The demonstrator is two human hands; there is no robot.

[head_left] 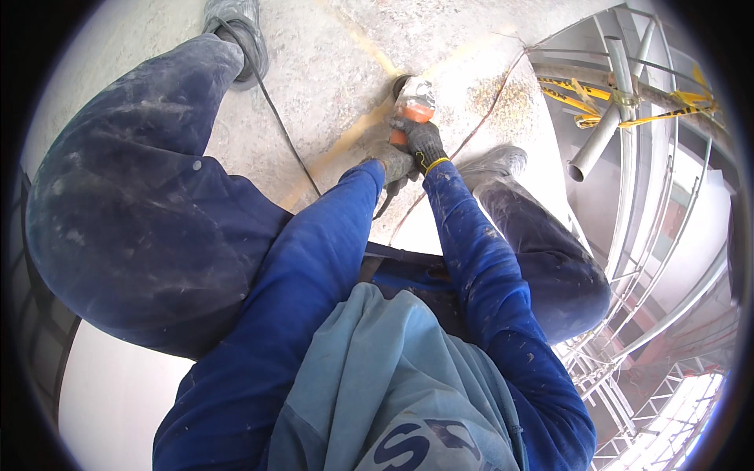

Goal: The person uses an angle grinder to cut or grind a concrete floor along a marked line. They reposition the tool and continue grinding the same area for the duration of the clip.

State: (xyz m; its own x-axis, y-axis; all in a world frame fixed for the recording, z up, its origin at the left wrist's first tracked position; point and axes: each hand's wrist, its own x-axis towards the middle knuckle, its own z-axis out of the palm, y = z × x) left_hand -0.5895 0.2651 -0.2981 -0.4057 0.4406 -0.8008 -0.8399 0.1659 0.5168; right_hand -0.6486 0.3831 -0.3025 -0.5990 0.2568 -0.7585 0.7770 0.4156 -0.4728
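An orange angle grinder (416, 112) with a dusty pale head and a dark disc rests low against the dusty concrete floor (310, 82). My right hand (422, 138), in a dark work glove with a yellow cuff edge, is wrapped round its orange body. Just behind it, my left hand (395, 159), in a greyish dusty glove, closes on the rear part of the grinder. The fingers of my left hand are partly hidden. A pale tan line (355, 135) runs along the floor up to the disc.
A black cable (276, 118) crosses the floor from my left shoe (239, 35). A thin reddish wire (493, 106) lies to the right of the grinder. Beyond the floor's right edge are scaffold pipes (594, 149) wrapped with yellow-black tape (585, 98), above a deep drop.
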